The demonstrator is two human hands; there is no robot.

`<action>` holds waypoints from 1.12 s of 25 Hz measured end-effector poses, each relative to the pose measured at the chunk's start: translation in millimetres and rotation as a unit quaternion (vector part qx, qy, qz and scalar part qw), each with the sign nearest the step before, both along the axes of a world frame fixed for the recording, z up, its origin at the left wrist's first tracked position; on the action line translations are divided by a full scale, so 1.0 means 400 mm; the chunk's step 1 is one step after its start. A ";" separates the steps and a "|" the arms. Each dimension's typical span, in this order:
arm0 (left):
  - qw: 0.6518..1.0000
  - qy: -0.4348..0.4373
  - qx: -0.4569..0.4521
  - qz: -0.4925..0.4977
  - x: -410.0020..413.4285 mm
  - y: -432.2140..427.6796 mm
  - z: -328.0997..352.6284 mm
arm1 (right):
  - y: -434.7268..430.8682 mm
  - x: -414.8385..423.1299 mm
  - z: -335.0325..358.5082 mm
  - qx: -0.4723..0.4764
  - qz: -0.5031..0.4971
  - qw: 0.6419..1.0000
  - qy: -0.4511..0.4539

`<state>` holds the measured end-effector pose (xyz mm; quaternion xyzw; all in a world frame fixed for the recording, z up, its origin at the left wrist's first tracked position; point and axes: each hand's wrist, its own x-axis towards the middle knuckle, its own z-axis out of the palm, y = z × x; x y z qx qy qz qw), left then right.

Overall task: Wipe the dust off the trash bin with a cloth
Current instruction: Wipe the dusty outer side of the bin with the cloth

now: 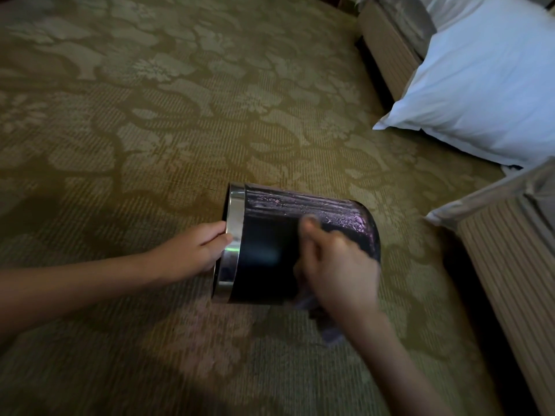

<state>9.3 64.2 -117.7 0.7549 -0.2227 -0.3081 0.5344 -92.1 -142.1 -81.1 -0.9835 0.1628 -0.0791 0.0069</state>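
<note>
Beyond the right hand (339,271), curled round the cloth (330,333), dust (300,205) coats the trash bin (264,259); the left hand (195,247), gripping the rim (235,205), should probably roll it nearer.

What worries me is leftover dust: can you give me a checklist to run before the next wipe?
1. Steady trash bin: ok, the left hand grips its metal rim.
2. Bin on its side on the carpet: ok.
3. Grip on cloth: ok, the right hand holds it, one end hanging below.
4. Flat contact with the wall: cannot tell, blurred.
5. Near wall clean: ok, dark and bare.
6. Dust gone: not ok, a dusty band runs along the far wall.
</note>
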 end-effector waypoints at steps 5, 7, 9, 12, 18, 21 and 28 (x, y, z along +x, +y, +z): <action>1.000 -0.016 0.004 -0.009 -0.003 0.000 0.000 | -0.156 -0.073 0.021 0.076 -0.157 0.985 -0.017; 1.000 -0.019 0.016 -0.012 -0.003 0.000 -0.002 | -0.129 -0.057 0.020 0.073 -0.148 0.986 -0.013; 1.000 -0.013 0.024 -0.002 0.002 -0.001 -0.006 | -0.097 -0.031 0.021 0.059 -0.137 0.989 -0.019; 0.999 0.036 -0.005 0.014 0.010 -0.002 -0.009 | 0.028 0.023 -0.001 -0.010 -0.011 1.000 -0.011; 0.975 0.172 -0.088 0.113 0.038 -0.016 -0.021 | 0.195 0.089 -0.021 0.005 0.136 0.990 -0.020; 0.978 0.173 -0.081 0.087 0.046 -0.019 -0.017 | 0.077 0.042 -0.019 -0.005 0.051 0.998 -0.020; 0.983 0.167 -0.044 0.059 0.042 -0.021 -0.021 | -0.150 -0.052 0.001 0.085 -0.160 0.983 -0.039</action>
